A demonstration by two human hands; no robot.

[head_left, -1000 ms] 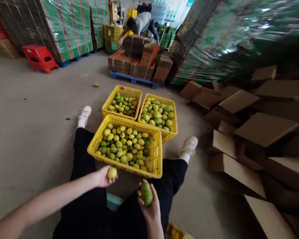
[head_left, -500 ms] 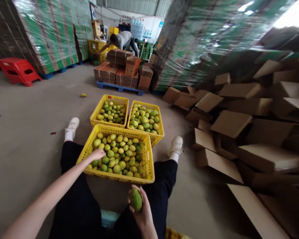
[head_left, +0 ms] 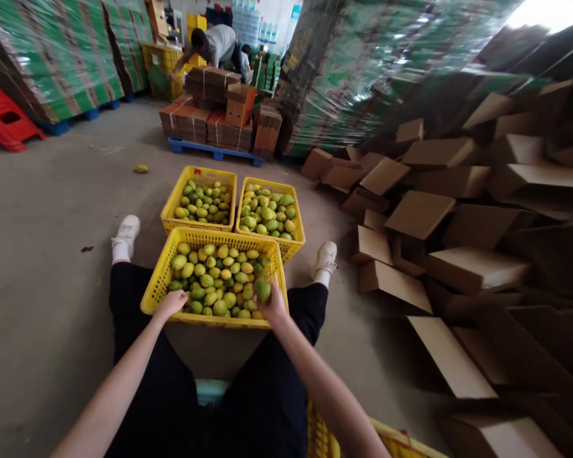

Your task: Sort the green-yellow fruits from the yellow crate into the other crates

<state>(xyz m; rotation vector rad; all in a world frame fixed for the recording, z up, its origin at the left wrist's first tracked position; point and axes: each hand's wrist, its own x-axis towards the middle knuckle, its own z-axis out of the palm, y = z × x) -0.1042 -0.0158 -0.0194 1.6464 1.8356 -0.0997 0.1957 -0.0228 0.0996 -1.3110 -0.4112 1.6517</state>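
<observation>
Right in front of me, between my legs, stands a yellow plastic crate (head_left: 212, 322) with many green and yellow lemons (head_left: 226, 274) in it. My right hand (head_left: 274, 305) is closed around a dark green lemon (head_left: 262, 290), held over the crate's right side. At the crate's front left, my left hand (head_left: 172, 302) reaches over the rim with curled fingers close against the lemons there. Whatever is in those fingers is hidden.
Two more yellow crates of lemons, one at left (head_left: 198, 222) and one at right (head_left: 270, 236), adjoin the far side. Cardboard boxes (head_left: 420, 213) heap on the right. A loose lemon (head_left: 141, 169) lies on the floor. Beyond a loaded blue pallet (head_left: 214, 152), a person (head_left: 219, 44) bends over.
My right hand has moved forward from near my lap to over the crate, carrying the green lemon. My left hand has drawn back slightly toward the crate's front left rim. The view has shifted.
</observation>
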